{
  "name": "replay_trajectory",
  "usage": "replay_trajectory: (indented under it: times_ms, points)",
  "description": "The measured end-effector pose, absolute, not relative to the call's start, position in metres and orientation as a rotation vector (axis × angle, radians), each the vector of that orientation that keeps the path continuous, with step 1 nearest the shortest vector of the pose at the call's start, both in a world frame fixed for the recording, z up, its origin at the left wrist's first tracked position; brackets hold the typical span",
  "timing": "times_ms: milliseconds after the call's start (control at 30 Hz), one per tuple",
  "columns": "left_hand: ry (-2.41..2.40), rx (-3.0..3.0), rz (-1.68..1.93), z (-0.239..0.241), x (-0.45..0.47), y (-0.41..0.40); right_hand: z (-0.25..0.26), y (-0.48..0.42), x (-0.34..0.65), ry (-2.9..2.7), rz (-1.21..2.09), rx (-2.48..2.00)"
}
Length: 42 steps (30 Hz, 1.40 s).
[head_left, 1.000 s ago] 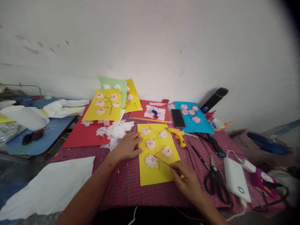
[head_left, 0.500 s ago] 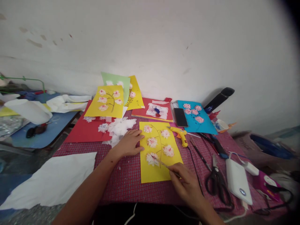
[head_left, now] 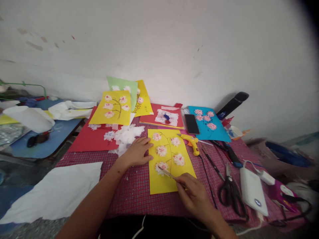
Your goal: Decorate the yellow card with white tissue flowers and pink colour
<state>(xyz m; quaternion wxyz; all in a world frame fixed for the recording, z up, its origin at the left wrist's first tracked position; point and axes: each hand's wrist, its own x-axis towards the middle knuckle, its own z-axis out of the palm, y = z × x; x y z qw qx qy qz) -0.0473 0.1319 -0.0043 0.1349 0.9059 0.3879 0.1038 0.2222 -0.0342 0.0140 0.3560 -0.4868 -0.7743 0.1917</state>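
A yellow sheet of paper (head_left: 183,177) lies before me, with a drawn stem and several white tissue flowers marked in pink. My right hand (head_left: 195,194) is closed around a thin paintbrush (head_left: 168,173). The brush's tip meets the lowest left flower (head_left: 161,167). At the sheet's left edge my left hand (head_left: 138,152) lies flat, fingers spread, its fingertips on the paper. Crumpled white tissue (head_left: 127,136) is just behind that hand. A yellow glue gun (head_left: 191,142) rests by the sheet's upper right corner.
Black scissors (head_left: 230,194), a second brush (head_left: 213,164) and a white power bank (head_left: 253,191) lie at the right. Farther back are a phone (head_left: 191,124), a blue flower sheet (head_left: 211,129) and a yellow flower picture (head_left: 99,114). White cloth or paper (head_left: 54,191) lies at left.
My right hand and the paintbrush have shifted slightly left and up over the same flower. More pink shows on that flower. The left hand stays in place.
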Motion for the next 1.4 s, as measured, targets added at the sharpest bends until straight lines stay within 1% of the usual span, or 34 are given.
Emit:
replay_trajectory:
  times_ms: [233,533,700,1067,1400]
  points:
    - [1.136,2.617,0.292,-0.008,-0.047,0.134,0.011,-0.047,0.228,-2.050,0.513,-1.227]
    - [1.144,2.625,0.270,-0.005,-0.046,0.134,0.005,-0.050,0.230,-2.089,0.389,-1.201]
    - [1.162,2.643,0.220,-0.006,-0.047,0.135,0.003,-0.053,0.232,-2.107,0.391,-1.178]
    - [1.142,2.661,0.252,-0.010,-0.048,0.136,0.009,-0.060,0.244,-2.101,0.369,-1.186]
    - [1.138,2.672,0.263,-0.013,-0.048,0.137,-0.002,-0.064,0.248,-2.088,0.382,-1.216]
